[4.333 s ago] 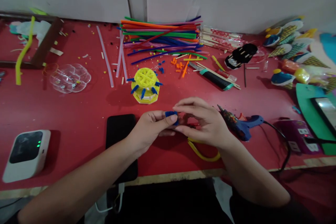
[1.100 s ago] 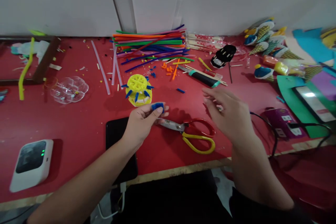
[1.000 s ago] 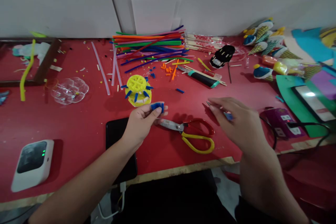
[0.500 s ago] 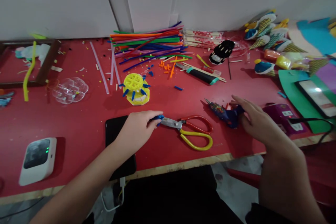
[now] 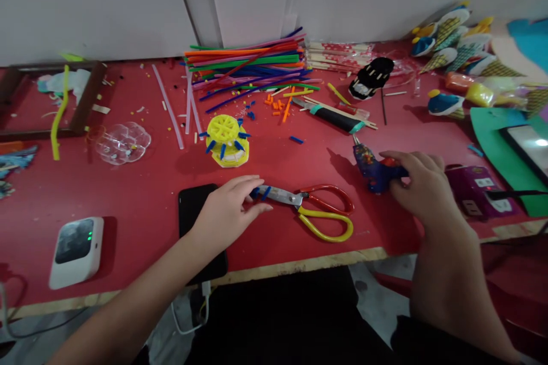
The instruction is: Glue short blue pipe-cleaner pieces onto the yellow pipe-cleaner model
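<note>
My right hand [image 5: 423,185] is wrapped round the handle of a dark blue hot glue gun [image 5: 371,171], its nozzle pointing up and away. My left hand [image 5: 229,208] hovers over a black phone [image 5: 190,205], thumb and forefinger spread apart. By those fingertips are small blue pipe cleaner pieces [image 5: 266,193], at the blades of scissors [image 5: 285,197] with one red and one yellow handle. Whether the other left fingers touch the blue pieces is hidden. Beyond stands a yellow wheel-shaped craft piece [image 5: 225,140] with blue bits sticking out around it.
A bundle of coloured pipe cleaners [image 5: 252,65] lies at the back, near a box cutter [image 5: 336,118]. On the left are a clear flower-shaped tray [image 5: 124,142] and a white device [image 5: 77,251]. A purple power socket block [image 5: 475,185] sits on the right.
My right hand has closed round the glue gun's handle and turned its nozzle more upward. The left thumb and forefinger have opened from a pinch around the blue pieces.
</note>
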A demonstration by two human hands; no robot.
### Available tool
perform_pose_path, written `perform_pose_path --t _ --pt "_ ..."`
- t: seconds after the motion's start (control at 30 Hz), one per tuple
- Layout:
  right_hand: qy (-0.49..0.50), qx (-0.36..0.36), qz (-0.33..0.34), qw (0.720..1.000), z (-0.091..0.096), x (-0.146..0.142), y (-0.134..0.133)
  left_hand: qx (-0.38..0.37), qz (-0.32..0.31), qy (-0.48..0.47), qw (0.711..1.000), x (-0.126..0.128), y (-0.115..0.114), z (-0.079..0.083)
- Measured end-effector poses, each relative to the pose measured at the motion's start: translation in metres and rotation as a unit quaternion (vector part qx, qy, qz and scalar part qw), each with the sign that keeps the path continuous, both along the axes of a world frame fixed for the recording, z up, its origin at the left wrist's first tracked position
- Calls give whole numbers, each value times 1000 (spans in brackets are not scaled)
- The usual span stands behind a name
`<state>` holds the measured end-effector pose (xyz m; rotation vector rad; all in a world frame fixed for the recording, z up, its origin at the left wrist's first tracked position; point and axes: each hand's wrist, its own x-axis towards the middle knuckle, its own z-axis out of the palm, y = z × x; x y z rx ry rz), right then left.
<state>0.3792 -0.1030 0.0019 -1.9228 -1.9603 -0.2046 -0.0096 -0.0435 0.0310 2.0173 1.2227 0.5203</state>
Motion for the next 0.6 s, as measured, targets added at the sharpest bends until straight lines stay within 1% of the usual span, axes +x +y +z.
perform_pose_path --t 0.1,0.2,0.3,0.37,0.43,0.5,0.6 --pt "23 13 -18 999 5 -8 -1 36 -16 19 999 3 0 -4" --pt "85 6 -12 996 6 -24 -8 43 -6 25 999 5 3 -6" --pt "158 -16 20 987 5 -47 -20 17 18 9 1000 3 7 -7" --pt "185 -45 51 980 5 -65 -27 -3 33 -8 999 2 9 -6" --pt "189 -71 93 975 6 -79 -32 -13 45 -11 999 0 9 -5" --pt "176 -77 133 972 8 -90 -34 -7 56 -1 998 0 9 -5" --pt "154 -69 162 972 10 -93 -34 26 61 13 998 1 7 -4"
